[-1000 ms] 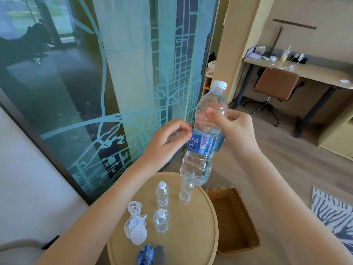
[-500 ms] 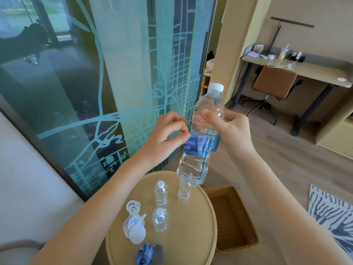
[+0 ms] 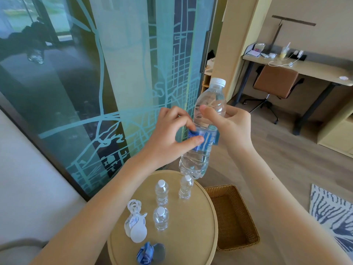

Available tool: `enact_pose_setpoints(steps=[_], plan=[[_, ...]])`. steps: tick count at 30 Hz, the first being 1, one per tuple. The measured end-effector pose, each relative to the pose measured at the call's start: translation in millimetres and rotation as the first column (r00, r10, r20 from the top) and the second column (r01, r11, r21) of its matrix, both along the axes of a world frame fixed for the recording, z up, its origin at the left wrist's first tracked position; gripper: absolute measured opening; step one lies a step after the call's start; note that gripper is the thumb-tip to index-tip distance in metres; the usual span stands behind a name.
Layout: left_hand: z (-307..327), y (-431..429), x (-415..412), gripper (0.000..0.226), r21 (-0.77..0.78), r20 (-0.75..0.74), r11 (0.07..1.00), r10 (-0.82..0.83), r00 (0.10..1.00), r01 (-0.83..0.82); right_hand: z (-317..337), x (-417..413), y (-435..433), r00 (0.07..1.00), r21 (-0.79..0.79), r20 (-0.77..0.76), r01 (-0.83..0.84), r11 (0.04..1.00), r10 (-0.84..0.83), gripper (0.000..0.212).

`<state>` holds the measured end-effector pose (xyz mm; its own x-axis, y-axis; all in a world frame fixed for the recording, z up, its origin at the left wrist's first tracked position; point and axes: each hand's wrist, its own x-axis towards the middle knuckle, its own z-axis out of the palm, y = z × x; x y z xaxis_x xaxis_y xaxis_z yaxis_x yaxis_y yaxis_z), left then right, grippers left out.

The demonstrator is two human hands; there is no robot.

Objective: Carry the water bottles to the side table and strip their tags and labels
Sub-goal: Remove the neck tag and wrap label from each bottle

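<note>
I hold a clear water bottle (image 3: 207, 115) with a white cap upright in the air above the round side table (image 3: 193, 236). My right hand (image 3: 229, 123) grips its upper body, thumb across the front. My left hand (image 3: 172, 136) pinches the blue label (image 3: 207, 139) at the bottle's waist between thumb and fingers. Three bare, label-free bottles stand on the table: one at the back (image 3: 185, 187), one in the middle (image 3: 161, 192) and one nearer me (image 3: 161, 218). White paper tags (image 3: 136, 224) and a crumpled blue label (image 3: 145, 255) lie on the table's near left.
A wicker basket (image 3: 233, 217) sits on the wooden floor right of the table. A patterned glass partition (image 3: 95, 83) rises behind the table. A desk (image 3: 305, 67) and brown chair (image 3: 276, 81) stand at the back right; a striped rug (image 3: 332, 213) lies at right.
My left thumb and fingers have closed further onto the blue label, now covering part of its print. The bottle has stayed in my right hand, shifting only slightly.
</note>
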<state>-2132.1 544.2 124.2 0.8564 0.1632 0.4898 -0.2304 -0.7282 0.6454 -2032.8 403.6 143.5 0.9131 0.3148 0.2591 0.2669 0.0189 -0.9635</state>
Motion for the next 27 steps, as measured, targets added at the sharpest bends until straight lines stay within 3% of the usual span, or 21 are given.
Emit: enact_pose_setpoints(steps=[4, 9, 20, 27], plan=[[-4.3, -9.9, 4.1, 0.038, 0.063, 0.025, 0.997, 0.037, 0.999, -0.039, -3.0, 0.1, 2.2, 0.999, -0.011, 0.019, 0.034, 0.999, -0.034, 0.021], [-9.9, -17.4, 9.2, 0.022, 0.248, 0.162, 0.957, 0.112, 0.98, -0.151, -5.1, 0.2, 1.4, 0.999, 0.026, 0.012, 0.035, 0.999, -0.035, 0.011], [-8.5, -15.0, 8.2, 0.012, 0.039, 0.085, 0.999, 0.005, 0.996, -0.008, -3.4, 5.1, -0.8, 0.998, 0.01, -0.053, 0.034, 0.999, -0.034, 0.022], [-1.2, -11.6, 4.5, 0.011, 0.035, 0.068, 0.997, -0.07, 0.995, 0.068, -2.9, 5.8, -1.5, 0.998, -0.009, -0.057, 0.028, 1.0, -0.029, 0.03]])
